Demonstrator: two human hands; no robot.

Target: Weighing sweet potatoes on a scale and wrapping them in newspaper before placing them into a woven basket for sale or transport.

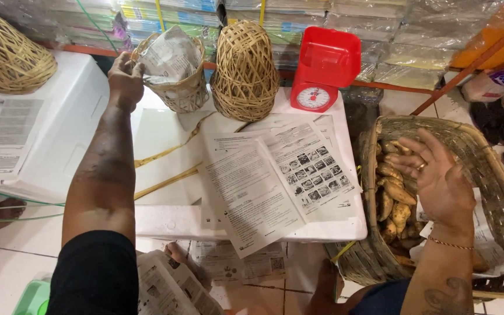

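My left hand [125, 74] grips the rim of a small woven basket [176, 93] lined with newspaper [169, 55], at the back of a white table [164, 221]. My right hand [436, 175] hovers palm up, fingers spread and holding nothing, over a large woven basket [491, 175] at the right. That basket holds several yellowish-brown tubers [393, 201]. Printed paper sheets [275, 181] lie spread on the table between my two arms.
An upturned woven basket [245, 73] stands beside the lined one, another [7, 55] at far left. A red kitchen scale [324, 69] sits at the table's back right. Bamboo strips [167, 169] lie on the table. Stacked wrapped packs [322, 17] fill the shelf behind.
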